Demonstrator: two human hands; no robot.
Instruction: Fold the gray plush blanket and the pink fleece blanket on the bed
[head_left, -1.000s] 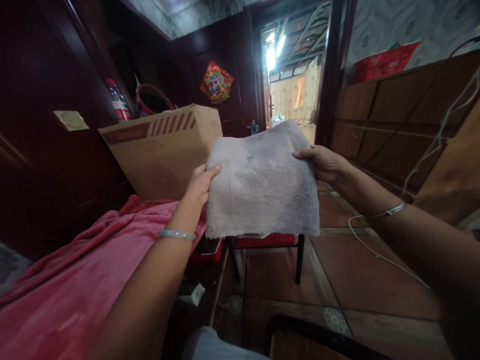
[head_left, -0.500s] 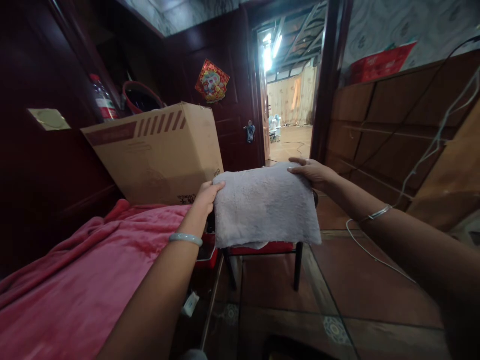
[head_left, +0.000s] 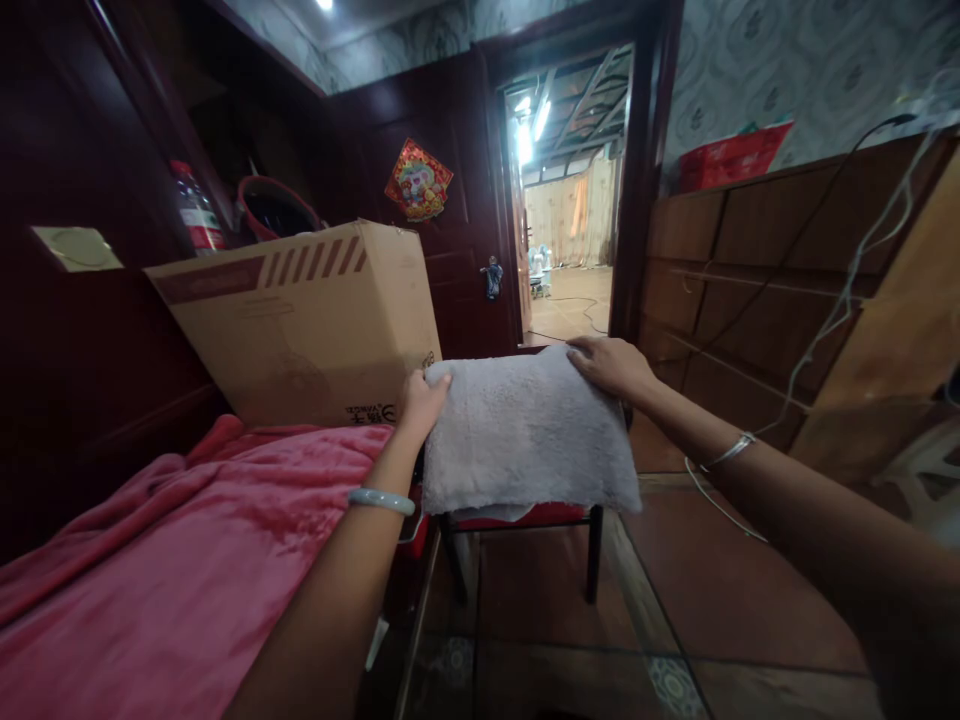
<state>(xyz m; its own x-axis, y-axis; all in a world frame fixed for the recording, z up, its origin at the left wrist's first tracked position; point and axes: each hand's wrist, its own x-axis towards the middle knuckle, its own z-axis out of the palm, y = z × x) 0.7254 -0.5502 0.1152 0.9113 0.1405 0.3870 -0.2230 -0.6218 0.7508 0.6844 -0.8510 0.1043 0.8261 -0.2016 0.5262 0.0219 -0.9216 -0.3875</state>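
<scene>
A light grey, fluffy cloth (head_left: pixel 525 435) lies folded over a dark-legged chair (head_left: pixel 594 560), whose red seat shows below the cloth's front edge. My left hand (head_left: pixel 421 405) grips the cloth's far left corner, thumb on top and the other fingers hidden behind it. At the far right corner, my right hand (head_left: pixel 611 368) pinches the cloth's edge, its thumb side resting on the fabric. Part of a white piece of fabric or paper peeks out under the cloth at the front.
Left of the chair lies a pink blanket (head_left: pixel 247 540), with a large cardboard box (head_left: pixel 300 330) behind it. Wooden drawers (head_left: pixel 780 250) stand on the right, with loose cables hanging across them. A doorway (head_left: pixel 570 300) opens ahead onto a lit room.
The camera view has shifted slightly, so the surroundings sit lower in the picture. My right hand has its fingers drawn closer over the cloth's far right corner. Both hands still hold the cloth.
</scene>
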